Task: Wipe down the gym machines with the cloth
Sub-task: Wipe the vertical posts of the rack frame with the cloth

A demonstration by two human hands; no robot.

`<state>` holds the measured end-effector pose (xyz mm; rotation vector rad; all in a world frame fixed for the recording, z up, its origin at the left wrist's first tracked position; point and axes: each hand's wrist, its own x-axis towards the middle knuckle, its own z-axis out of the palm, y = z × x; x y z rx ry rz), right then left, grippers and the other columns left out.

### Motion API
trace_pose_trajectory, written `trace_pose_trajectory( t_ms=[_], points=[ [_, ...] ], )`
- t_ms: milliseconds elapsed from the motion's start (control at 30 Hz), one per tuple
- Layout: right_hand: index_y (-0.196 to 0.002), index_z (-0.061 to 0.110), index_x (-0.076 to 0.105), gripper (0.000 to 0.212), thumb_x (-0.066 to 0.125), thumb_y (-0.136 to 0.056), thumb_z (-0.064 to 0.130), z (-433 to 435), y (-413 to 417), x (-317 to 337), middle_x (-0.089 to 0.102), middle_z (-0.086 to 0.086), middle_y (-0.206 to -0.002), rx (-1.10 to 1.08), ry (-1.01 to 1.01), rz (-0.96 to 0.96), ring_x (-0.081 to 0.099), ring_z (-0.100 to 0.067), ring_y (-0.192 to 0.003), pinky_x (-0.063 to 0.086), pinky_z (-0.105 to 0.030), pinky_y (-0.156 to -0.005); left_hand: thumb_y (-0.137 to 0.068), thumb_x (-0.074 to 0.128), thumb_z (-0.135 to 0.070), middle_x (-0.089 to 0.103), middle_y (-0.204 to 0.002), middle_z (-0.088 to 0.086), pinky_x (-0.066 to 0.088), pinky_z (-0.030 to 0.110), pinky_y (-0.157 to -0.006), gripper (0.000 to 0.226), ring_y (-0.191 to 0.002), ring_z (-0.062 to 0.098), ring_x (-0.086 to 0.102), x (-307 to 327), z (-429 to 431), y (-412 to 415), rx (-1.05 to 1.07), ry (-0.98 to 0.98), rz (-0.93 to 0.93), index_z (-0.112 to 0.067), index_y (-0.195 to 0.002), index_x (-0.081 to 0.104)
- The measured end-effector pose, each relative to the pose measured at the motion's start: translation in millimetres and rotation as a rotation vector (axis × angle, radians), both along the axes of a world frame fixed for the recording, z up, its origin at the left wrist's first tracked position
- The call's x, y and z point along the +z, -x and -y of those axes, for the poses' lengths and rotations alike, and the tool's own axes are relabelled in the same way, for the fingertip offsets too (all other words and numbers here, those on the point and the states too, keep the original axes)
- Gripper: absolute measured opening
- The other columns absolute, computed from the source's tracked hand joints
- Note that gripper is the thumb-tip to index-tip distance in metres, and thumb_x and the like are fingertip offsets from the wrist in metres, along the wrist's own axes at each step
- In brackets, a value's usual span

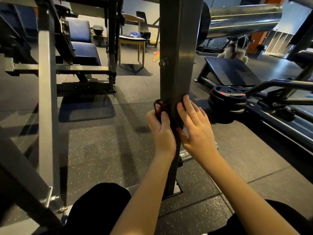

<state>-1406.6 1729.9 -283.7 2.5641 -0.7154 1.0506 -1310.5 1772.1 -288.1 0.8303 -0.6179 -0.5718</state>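
– Down at the bottom edge of the frame, knees in black trousers (pixel 101 206) are showing, so the person is crouching close. What are the hands doing?

– Just below centre, the left hand (pixel 160 131) is gripping a dark red cloth (pixel 158 107). Thumb and fingers are curling round it and pressing it to the left face of the grey post (pixel 177 56). The right hand (pixel 194 126) is lying flat on the post's right face, fingers straight, holding nothing.

– How is that cloth going to handle?

– I'm judging it light and soft, since it is bunching easily and a loop is poking out above the fingers. Taking it as a wad in the palm, as now, is looking sensible, with the stiff square post giving it firm backing.

– Anything hard to make out?

– Most of the cloth is hiding behind the hand and the post's edge, so I'm not telling its full extent or whether it is damp. The left forearm is covering part of the post's foot.

– And further back?

– Right of centre, black weight plates (pixel 227 99) are lying stacked. Higher up, a bolt (pixel 163 62) is sticking out of the post. Toward the upper left, a blue padded seat (pixel 84 51) is sitting in another machine. Beyond it a wooden chair (pixel 132 39) is carrying something blue, too blurred to name. At upper right a steel tube (pixel 243 21) is running out of frame.
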Motion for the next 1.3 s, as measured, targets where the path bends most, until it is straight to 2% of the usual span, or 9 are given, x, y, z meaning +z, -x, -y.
trace_pose_trajectory(
  t_ms=[233,300,400,533,667,800,900,1067,1300],
  points=[
    [-0.150,0.015,0.021,0.093,0.078,-0.076,0.015,-2,1,4,0.015,-0.007,-0.159,-0.013,0.000,-0.024,0.031,-0.033,-0.139,0.031,-0.052,-0.112,-0.103,0.041,-0.023,0.055,-0.116,0.012,0.054,0.027,-0.076,0.008,-0.102,0.023,0.062,-37,11,-3,-0.002,-0.235,-0.146,-0.030,-0.099,0.043],
    [-0.150,0.015,0.021,0.092,0.078,-0.077,0.016,-3,2,5,0.014,-0.007,-0.159,-0.025,0.003,-0.033,0.031,-0.032,-0.139,0.030,-0.051,-0.113,-0.099,0.045,-0.032,0.052,-0.123,0.013,0.054,0.036,-0.086,0.003,-0.107,0.024,0.060,-41,9,-1,-0.030,-0.305,-0.180,-0.030,-0.100,0.045],
    [-0.151,0.017,0.017,0.094,0.077,-0.078,0.016,-2,2,3,0.009,-0.004,-0.160,-0.010,-0.002,-0.029,0.028,-0.032,-0.141,0.031,-0.053,-0.112,-0.086,0.049,-0.036,0.048,-0.126,0.016,0.052,0.044,-0.095,0.023,-0.110,0.027,0.058,-28,4,1,-0.046,-0.176,-0.120,-0.025,-0.106,0.047],
    [-0.151,0.018,0.015,0.097,0.077,-0.077,0.012,1,0,0,-0.001,0.004,-0.159,0.026,0.001,-0.009,0.025,-0.031,-0.142,0.029,-0.053,-0.113,-0.099,0.045,-0.022,0.051,-0.117,0.012,0.054,0.031,-0.087,0.006,-0.104,0.020,0.060,-14,4,-1,-0.046,-0.009,0.002,-0.025,-0.105,0.043],
    [-0.151,0.017,0.018,0.093,0.076,-0.078,0.014,1,0,0,0.006,0.000,-0.160,0.015,0.010,-0.006,0.026,-0.031,-0.141,0.028,-0.050,-0.114,-0.103,0.042,-0.026,0.056,-0.117,0.012,0.051,0.029,-0.077,0.009,-0.103,0.024,0.062,-63,17,-6,-0.090,-0.314,-0.145,-0.026,-0.112,0.042],
    [-0.150,0.015,0.020,0.101,0.083,-0.070,0.016,3,2,2,0.011,-0.006,-0.159,-0.002,0.023,-0.035,0.028,-0.032,-0.140,0.026,-0.048,-0.113,-0.101,0.045,-0.029,0.058,-0.120,0.012,0.047,0.035,-0.090,0.032,-0.111,0.027,0.060,-79,20,-4,-0.144,-0.549,-0.347,-0.016,-0.131,0.043],
    [-0.149,0.014,0.022,0.106,0.086,-0.065,0.016,5,1,1,0.013,-0.008,-0.158,0.000,0.037,-0.037,0.029,-0.032,-0.138,0.029,-0.049,-0.111,-0.099,0.046,-0.016,0.052,-0.123,0.015,0.051,0.038,-0.092,0.014,-0.107,0.025,0.059,-48,12,-1,-0.085,-0.324,-0.248,-0.025,-0.110,0.045],
    [-0.148,0.015,0.021,0.106,0.086,-0.065,0.013,8,1,0,0.012,-0.008,-0.157,0.021,0.038,-0.026,0.029,-0.032,-0.137,0.029,-0.049,-0.112,-0.095,0.049,-0.026,0.054,-0.120,0.011,0.055,0.039,-0.090,0.012,-0.107,0.024,0.060,-24,7,-4,-0.090,-0.071,-0.086,-0.031,-0.105,0.047],
    [-0.148,0.013,0.024,0.106,0.088,-0.063,0.015,5,1,1,0.017,-0.010,-0.156,-0.002,0.056,-0.030,0.031,-0.032,-0.136,0.029,-0.047,-0.110,-0.102,0.039,-0.033,0.048,-0.133,0.010,0.044,0.053,-0.103,0.015,-0.114,0.026,0.055,-85,20,6,-0.046,-0.563,-0.285,-0.031,-0.114,0.048]
  ],
)
